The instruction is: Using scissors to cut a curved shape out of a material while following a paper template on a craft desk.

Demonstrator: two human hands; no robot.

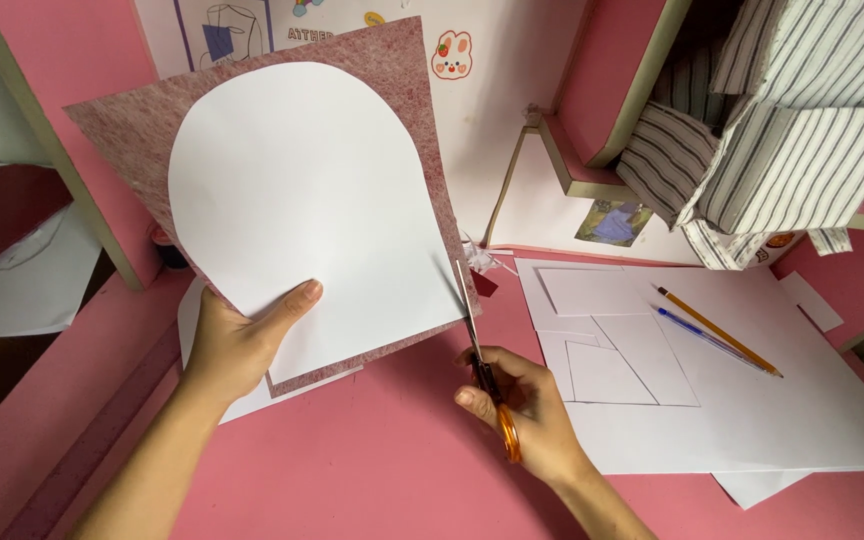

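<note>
My left hand (pixel 237 345) holds up a white paper template (pixel 302 200) with a rounded top, pressed against a sheet of mottled red felt (pixel 407 75) behind it. The thumb lies on the paper's lower edge. My right hand (pixel 522 410) grips orange-handled scissors (pixel 482 365), blades pointing up. The blade tips meet the right edge of the felt and paper, low down. The felt shows as a border around the template's top and right side.
Large white sheets (pixel 752 400) with pencilled shapes lie on the pink desk (pixel 372 470) at right. A yellow pencil (pixel 717 330) and a blue pen (pixel 707 338) rest on them. Striped fabric (pixel 792 150) hangs at the upper right. A white wall with stickers stands behind.
</note>
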